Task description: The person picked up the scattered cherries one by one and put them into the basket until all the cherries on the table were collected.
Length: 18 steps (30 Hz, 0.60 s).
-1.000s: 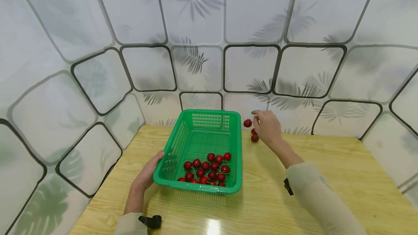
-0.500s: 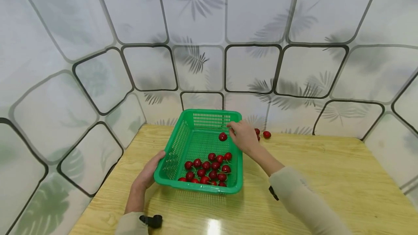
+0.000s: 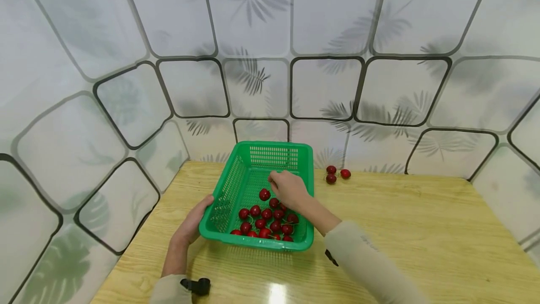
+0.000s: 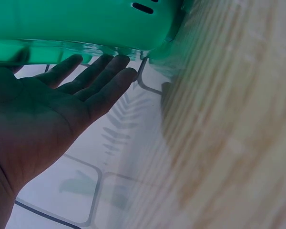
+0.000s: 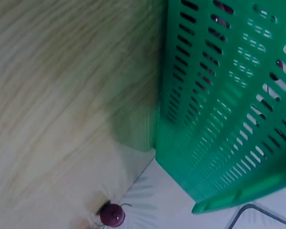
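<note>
A green slatted plastic basket [image 3: 202,223] stands on the wooden table, with several red cherries [image 3: 260,223] lying toward its near end. My left hand [image 3: 191,219] rests at its left side, thumb over the rim. In the left wrist view the other fingers reach out straight, fingertips right at the green plastic. Inside the basket outline, my right hand [image 3: 291,191] pinches above a cherry [image 3: 264,194] that hangs under its fingertips; the stem is too fine to make out. The right wrist view shows the basket's slatted side [image 5: 219,95] but not the fingers.
Three cherries [image 3: 331,179] lie on the table right of the basket, near the back wall. One stemmed cherry [image 5: 112,215] shows in the right wrist view. Patterned wall panels [image 3: 261,88] rise along the table's back edge [image 3: 379,176].
My right hand has carried the cherry from the back right over the basket's rim, then left and toward me above the other cherries. The left hand and the basket have stayed put.
</note>
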### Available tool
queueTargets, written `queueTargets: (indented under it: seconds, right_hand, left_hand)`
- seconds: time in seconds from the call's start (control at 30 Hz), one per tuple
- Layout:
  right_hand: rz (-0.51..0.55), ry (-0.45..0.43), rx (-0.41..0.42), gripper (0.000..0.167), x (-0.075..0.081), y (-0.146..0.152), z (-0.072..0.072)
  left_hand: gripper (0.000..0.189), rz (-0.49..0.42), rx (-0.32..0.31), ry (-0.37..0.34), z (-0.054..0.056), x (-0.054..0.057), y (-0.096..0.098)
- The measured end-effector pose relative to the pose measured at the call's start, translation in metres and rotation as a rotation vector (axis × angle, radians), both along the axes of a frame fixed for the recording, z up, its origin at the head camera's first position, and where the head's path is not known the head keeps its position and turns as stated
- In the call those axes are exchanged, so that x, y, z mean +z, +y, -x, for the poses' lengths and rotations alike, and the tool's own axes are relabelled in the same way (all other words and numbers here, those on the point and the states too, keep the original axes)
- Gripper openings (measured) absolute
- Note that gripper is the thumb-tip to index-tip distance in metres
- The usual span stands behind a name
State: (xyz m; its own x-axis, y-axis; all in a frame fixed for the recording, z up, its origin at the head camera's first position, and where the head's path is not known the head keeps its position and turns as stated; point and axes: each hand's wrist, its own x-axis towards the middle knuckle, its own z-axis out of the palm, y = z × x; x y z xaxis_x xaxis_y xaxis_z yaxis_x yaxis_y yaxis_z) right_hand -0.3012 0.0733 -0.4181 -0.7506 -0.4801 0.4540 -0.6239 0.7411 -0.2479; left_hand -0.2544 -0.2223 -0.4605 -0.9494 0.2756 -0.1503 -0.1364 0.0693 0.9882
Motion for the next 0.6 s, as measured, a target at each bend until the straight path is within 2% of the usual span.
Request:
queueTargets:
  seconds: [0.2, 0.4, 0.6]
  right_hand:
    - [-0.013, -0.021, 0.007, 0.009, -0.01, -0.007, 0.001]
    - [-0.114, -0.096, 0.018, 0.009, -0.011, -0.01, 0.0]
    - [-0.186, -0.13, 0.036, 0.011, -0.015, -0.011, 0.001]
  left_hand:
    - [0.061, -0.016, -0.023, 0.002, 0.001, 0.0, 0.001]
    - [0.063, -0.001, -0.029, 0.002, 0.0, 0.002, 0.0]
    - [0.063, 0.001, -0.034, 0.007, -0.001, 0.003, 0.0]
